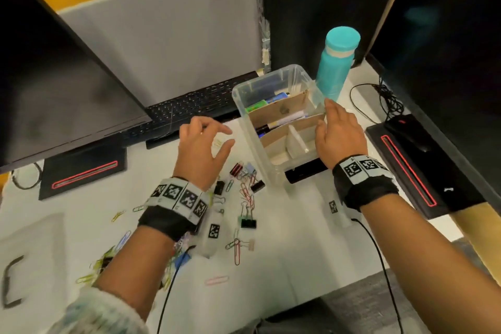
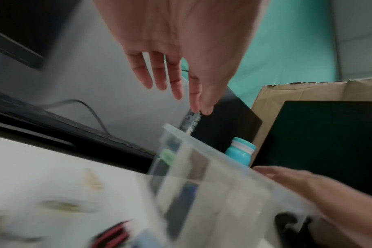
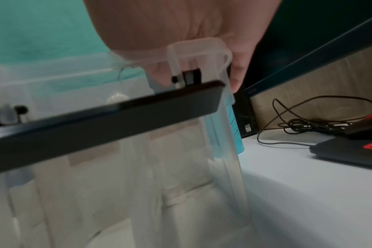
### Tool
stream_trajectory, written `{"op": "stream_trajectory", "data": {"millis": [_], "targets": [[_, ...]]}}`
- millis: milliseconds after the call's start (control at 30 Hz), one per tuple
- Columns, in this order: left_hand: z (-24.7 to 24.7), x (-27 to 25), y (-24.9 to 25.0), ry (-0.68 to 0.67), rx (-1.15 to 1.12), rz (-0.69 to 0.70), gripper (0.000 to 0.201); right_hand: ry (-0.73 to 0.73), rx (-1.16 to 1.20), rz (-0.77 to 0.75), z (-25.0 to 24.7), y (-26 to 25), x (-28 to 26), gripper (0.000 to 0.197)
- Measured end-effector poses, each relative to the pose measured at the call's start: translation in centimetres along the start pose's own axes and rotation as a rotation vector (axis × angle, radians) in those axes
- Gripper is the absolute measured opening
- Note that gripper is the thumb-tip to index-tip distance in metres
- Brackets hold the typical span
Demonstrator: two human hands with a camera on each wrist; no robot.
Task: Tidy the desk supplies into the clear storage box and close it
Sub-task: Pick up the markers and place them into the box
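Note:
The clear storage box [image 1: 242,90] stands open mid-desk, with cardboard dividers and several markers inside. My right hand [image 1: 325,114] rests on its right rim, fingers straight along the wall. In the right wrist view the palm sits over the box's latch [image 3: 199,53], with one finger [image 3: 237,75] outside the wall. My left hand [image 1: 227,137] hovers left of the box with loosely spread fingers and holds nothing. Below it lie scattered paper clips [image 1: 245,190], a red binder clip [image 1: 236,169] and a black binder clip [image 1: 248,223]. The box [image 2: 202,144] looks blurred in the left wrist view.
A teal bottle [image 1: 337,62] stands just behind the box. A black flat bar [image 1: 306,171] lies by its near end. A keyboard [image 1: 189,108] and monitors ring the back, and a mouse [image 1: 406,130] lies right. A translucent lid-like panel [image 1: 35,247] lies at the near left.

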State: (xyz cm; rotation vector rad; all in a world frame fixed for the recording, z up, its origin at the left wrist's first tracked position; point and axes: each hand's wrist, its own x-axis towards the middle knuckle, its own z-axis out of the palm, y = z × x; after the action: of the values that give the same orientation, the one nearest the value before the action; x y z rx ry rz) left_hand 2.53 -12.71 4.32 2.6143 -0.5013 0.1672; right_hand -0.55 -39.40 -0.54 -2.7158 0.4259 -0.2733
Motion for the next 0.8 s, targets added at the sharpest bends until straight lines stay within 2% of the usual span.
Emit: {"op": "stream_trajectory", "data": {"millis": [100,200,367,433,500,633,700,800], "targets": [[-1.7,-5.2,-5.0,-0.084,0.033,-0.042,0.013,0.010,-0.020,0.014,-0.3,-0.4,-0.2,0.057],[-3.3,-10.5,-9.9,-0.137,0.073,-0.175,0.013,0.090,-0.010,-0.062,-0.7,-2.5,-1.3,0.055],[-5.3,-18.2,-16.3,-0.146,0.122,-0.393,0.013,0.037,0.151,-0.409,0.7,-10.0,-5.3,0.035],[-5.9,-20.4,-17.9,-0.151,0.115,-0.451,0.014,-0.036,0.192,-0.571,2.8,-13.0,-7.6,0.028],[-6.2,-22.1,-19.2,-0.166,0.103,-0.491,0.015,-0.179,0.181,-0.703,5.4,-15.7,-10.3,0.024],[-6.4,-24.0,-21.0,-0.182,0.078,-0.483,0.017,-0.469,0.141,-0.936,9.7,-20.2,-15.6,0.013],[-6.4,-24.1,-21.2,-0.205,0.067,-0.429,0.015,-0.571,0.053,-0.986,11.0,-21.9,-17.6,0.018],[-6.0,-23.2,-20.8,-0.261,0.119,-0.291,0.022,-0.642,-0.079,-0.945,12.4,-23.7,-19.3,0.033]]}}
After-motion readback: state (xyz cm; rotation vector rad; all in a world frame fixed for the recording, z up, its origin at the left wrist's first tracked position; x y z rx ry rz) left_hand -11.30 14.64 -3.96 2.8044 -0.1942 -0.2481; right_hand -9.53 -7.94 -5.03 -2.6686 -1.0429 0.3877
